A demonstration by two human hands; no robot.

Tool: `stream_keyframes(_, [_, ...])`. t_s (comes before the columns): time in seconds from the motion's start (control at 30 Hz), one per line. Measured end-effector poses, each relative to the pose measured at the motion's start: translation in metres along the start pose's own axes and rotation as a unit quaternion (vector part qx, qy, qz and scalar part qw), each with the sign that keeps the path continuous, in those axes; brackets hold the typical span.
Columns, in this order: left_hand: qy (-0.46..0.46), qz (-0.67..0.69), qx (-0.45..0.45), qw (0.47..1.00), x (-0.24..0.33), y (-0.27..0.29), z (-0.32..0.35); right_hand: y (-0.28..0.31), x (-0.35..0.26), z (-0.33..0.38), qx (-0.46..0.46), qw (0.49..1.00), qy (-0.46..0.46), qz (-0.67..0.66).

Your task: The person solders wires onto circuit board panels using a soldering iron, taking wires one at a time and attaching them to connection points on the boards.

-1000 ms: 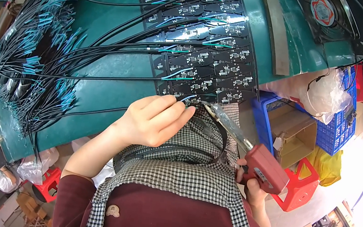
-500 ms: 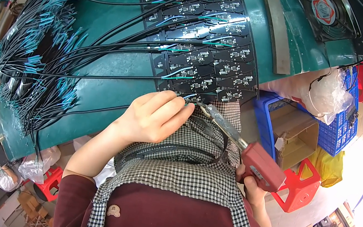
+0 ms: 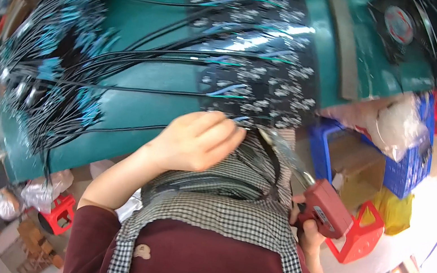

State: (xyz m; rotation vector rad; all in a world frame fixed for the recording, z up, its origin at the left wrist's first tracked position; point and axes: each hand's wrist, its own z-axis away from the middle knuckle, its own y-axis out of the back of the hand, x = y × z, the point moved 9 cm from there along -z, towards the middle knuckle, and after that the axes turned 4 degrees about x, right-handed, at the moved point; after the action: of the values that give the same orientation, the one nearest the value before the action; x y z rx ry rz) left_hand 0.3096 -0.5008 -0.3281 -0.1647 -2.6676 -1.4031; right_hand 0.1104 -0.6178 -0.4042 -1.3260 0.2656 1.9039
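Observation:
My left hand [image 3: 198, 140] is closed, thumb and fingers pinched on the end of a black cable [image 3: 134, 130] at the near edge of a dark circuit board panel [image 3: 288, 93]. Short blue wire [image 3: 241, 118] shows just past my fingertips. A red soldering gun [image 3: 327, 208] is gripped in my right hand [image 3: 309, 231]; its long metal barrel points up and left. Its tip lies close to the panel's near edge, right of my left fingertips. Motion blur hides whether the tip touches anything. More black cables run onto the panel, their blue and green ends lying across it.
A large bundle of black cables with blue ends [image 3: 71, 56] covers the green table's left side. A grey bar [image 3: 343, 42] and a fan [image 3: 402, 25] lie at the right. Beside the table are blue crates [image 3: 322, 147], a cardboard box [image 3: 364, 171] and a red stool [image 3: 365, 237].
The whole view has shifted slightly right and blurred. The soldering gun's tip has drawn a little away from my left fingertips. My left hand keeps its pinch.

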Motion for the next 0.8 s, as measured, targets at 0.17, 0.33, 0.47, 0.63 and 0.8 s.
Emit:
stream_keyframes(0.17, [0.004,-0.01,0.038,0.999,0.003,0.008,0.002,0.014,-0.02,0.005,0.104,0.99,0.076,0.064])
stream_keyframes(0.33, [0.149,-0.132,0.084,0.976,-0.04,0.07,0.051,0.011,-0.027,-0.007,0.085,0.986,0.122,0.072])
stream_keyframes(0.47, [0.408,-0.217,0.029,0.886,-0.09,0.135,0.108,0.023,-0.02,-0.011,0.064,0.987,0.116,0.087])
stream_keyframes(0.63, [0.419,-0.17,-0.123,0.883,-0.112,0.144,0.142,0.015,-0.024,-0.013,0.058,0.991,0.098,0.076])
stream_keyframes(0.8, [0.446,-0.148,0.173,0.866,-0.114,0.189,0.143,0.015,-0.024,-0.015,0.051,0.993,0.103,0.04])
